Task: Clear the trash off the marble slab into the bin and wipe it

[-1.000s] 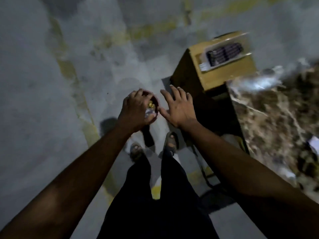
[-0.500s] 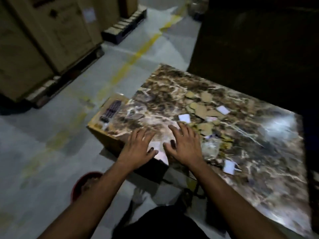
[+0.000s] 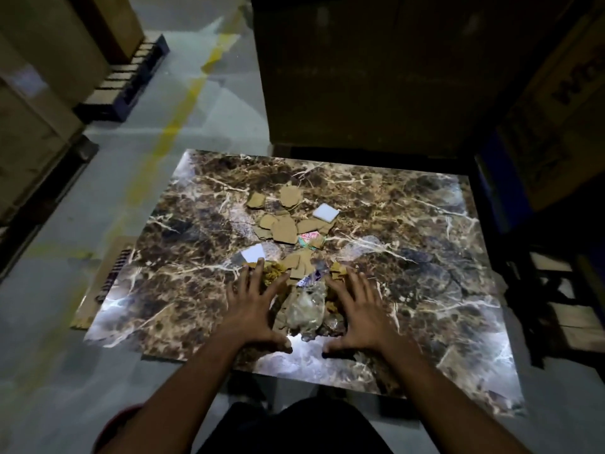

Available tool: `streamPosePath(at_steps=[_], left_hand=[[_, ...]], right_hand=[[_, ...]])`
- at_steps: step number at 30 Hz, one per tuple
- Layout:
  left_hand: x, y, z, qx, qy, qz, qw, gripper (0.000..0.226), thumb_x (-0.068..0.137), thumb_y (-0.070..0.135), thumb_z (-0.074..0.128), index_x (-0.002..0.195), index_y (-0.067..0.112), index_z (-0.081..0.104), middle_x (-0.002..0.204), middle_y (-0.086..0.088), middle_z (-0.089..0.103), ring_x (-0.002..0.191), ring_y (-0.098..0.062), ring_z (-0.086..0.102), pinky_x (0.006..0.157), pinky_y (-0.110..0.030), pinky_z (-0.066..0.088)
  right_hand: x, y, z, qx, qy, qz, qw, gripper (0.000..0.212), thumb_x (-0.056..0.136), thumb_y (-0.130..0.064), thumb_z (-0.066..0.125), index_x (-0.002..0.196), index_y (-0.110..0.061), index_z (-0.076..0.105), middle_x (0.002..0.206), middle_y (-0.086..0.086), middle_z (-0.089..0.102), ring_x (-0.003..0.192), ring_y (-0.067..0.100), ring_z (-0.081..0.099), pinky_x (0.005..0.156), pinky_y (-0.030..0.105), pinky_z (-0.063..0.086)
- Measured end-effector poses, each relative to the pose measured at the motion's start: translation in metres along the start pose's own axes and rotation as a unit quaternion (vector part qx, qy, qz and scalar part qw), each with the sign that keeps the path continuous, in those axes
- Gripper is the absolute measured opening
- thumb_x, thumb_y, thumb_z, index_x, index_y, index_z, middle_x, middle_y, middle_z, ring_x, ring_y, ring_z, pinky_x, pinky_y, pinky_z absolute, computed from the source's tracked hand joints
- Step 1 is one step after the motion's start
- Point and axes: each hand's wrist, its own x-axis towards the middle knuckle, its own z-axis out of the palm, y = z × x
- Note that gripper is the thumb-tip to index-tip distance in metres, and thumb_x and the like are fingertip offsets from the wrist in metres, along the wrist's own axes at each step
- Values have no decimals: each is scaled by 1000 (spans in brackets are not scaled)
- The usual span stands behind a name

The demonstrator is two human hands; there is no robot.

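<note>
The brown veined marble slab [image 3: 409, 231] fills the middle of the view. Torn cardboard scraps [image 3: 283, 229] lie at its centre beside a white foam square [image 3: 324, 212], a white paper piece [image 3: 252, 253] and a colourful wrapper [image 3: 309, 239]. Crumpled clear plastic [image 3: 306, 309] sits near the front edge. My left hand [image 3: 253, 309] lies flat with fingers spread on the left of that plastic, fingertips at yellow scraps [image 3: 273, 273]. My right hand [image 3: 358, 311] lies flat and spread on its right. A sliver of the red bin [image 3: 122, 419] shows at bottom left, behind my left forearm.
A cardboard box [image 3: 113, 257] pokes out under the slab's left side. Large cartons on a pallet [image 3: 124, 90] stand at the left across a floor with a yellow line [image 3: 183, 109]. A tall dark carton [image 3: 360, 70] stands behind the slab, with more boxes at right.
My left hand let go of the trash over the bin. The view swung from the floor to the slab, and both hands moved onto it, flanking the plastic pile.
</note>
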Motion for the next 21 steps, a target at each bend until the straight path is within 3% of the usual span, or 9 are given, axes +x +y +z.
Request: streamPosePath(at_steps=[4,7,13,17,21], left_hand=[[18,-21,10,59,-56,38,996,148,37,97,66,148,57,-23,160,-10,-37,147,-46,-27,111,-79,0],[28,-33,16,83,-68,69,992,143,39,101,59,149,57,-21,162,-10,-33,148,-47,-22,112,-77,2],[59,-30,1,43,15,83,996,115,57,98,52,150,62,-7,168,-6,-3,150,-41,6,113,-63,19],[78,-31,-14,40,1,93,995,120,58,91,62,149,62,-9,168,-2,-9,147,-41,9,110,-62,25],[84,-57,-28,36,-24,125,991,138,44,95,66,147,62,-19,165,4,-23,149,-41,-6,110,-75,16]], right_hand=[[3,-4,32,21,28,16,999,147,41,-97,69,153,-54,-16,155,-5,-47,146,33,-36,113,65,-15],[16,-12,36,26,54,36,998,146,42,-97,68,154,-53,-14,157,-3,-45,148,32,-34,119,63,-12],[53,-27,23,34,66,50,996,145,43,-88,77,151,-58,-14,161,-1,-39,150,39,-26,120,65,-9],[70,-38,13,39,73,47,995,145,43,-87,78,151,-58,-14,160,0,-39,150,38,-25,119,63,-12],[76,-35,-10,71,80,12,994,132,48,-97,62,151,-60,-11,163,-5,-33,151,31,-25,114,64,-15]])
